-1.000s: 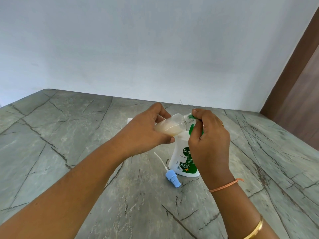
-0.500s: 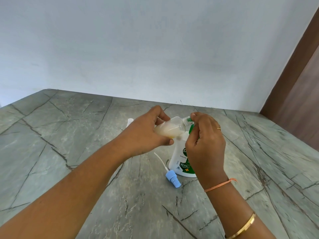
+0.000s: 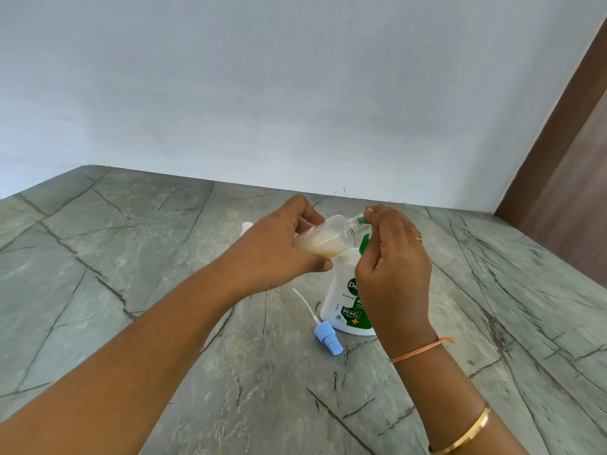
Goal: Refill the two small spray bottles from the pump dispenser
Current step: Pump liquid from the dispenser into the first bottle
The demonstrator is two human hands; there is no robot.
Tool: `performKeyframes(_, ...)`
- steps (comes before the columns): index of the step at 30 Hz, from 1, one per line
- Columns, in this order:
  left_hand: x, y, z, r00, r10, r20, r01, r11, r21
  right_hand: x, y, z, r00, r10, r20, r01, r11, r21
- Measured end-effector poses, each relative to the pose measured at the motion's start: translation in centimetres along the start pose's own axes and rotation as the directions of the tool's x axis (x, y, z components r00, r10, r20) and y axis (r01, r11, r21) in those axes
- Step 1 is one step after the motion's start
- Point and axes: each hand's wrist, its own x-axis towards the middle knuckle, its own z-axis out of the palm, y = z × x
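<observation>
I record a plain pale wall (image 3: 295, 93) beyond both hands. Under them runs a grey stone-patterned countertop (image 3: 131, 290) with dark veins. A brown wooden panel (image 3: 565, 192) stands well to the outer side of the right hand.

The left hand (image 3: 279, 254) is raised off the counter, with its fingers and thumb wrapped round the small spray bottle (image 3: 328, 234). The right hand (image 3: 394, 274) is level with it and just beside it, its fingers curled over the green top of the pump dispenser (image 3: 341, 300). The hand hides most of that top, so I cannot tell how the fingers sit on it.

The pump dispenser is white with a green label. It stands upright on the counter directly below the right hand and is partly covered by it. Its green spout (image 3: 361, 220) shows at that hand's fingertips.

The small spray bottle is clear, capless and tilted nearly onto its side, its open neck at the spout. Pale yellowish liquid lies in the end gripped by the left hand.

A blue spray head (image 3: 328, 339) with a white dip tube lies on the counter below and between the two hands, just beside the dispenser's base.

A small white object (image 3: 247, 226) shows just past the left hand, mostly hidden, and I cannot identify it.

The right forearm carries a gold bangle (image 3: 466, 431), the wrist an orange thread (image 3: 417, 351), and one finger a ring (image 3: 418, 239).
</observation>
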Motion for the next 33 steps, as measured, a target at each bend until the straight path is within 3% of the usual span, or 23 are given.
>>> performKeyframes(6,0.0,-0.1,0.0,1.0,-0.005,0.026,0.005,1.0,0.002,-0.7,0.0,0.0,1.0,-0.015,-0.021,0.015,1.0,0.007)
performKeyframes(14,0.1,0.1,0.3,1.0,0.006,-0.001,-0.006,0.999,-0.035,1.0,0.0,-1.4,0.993,0.069,0.096,-0.072,0.997,0.032)
performKeyframes(25,0.2,-0.2,0.4,1.0,-0.017,0.015,0.018,1.0,-0.02,-0.4,0.3,0.0,1.0,0.01,-0.013,-0.009,0.998,0.055)
performKeyframes(33,-0.1,0.0,0.2,1.0,-0.003,0.004,0.003,1.0,-0.008,0.1,-0.1,-0.8,0.999,0.023,0.037,-0.024,0.999,0.035)
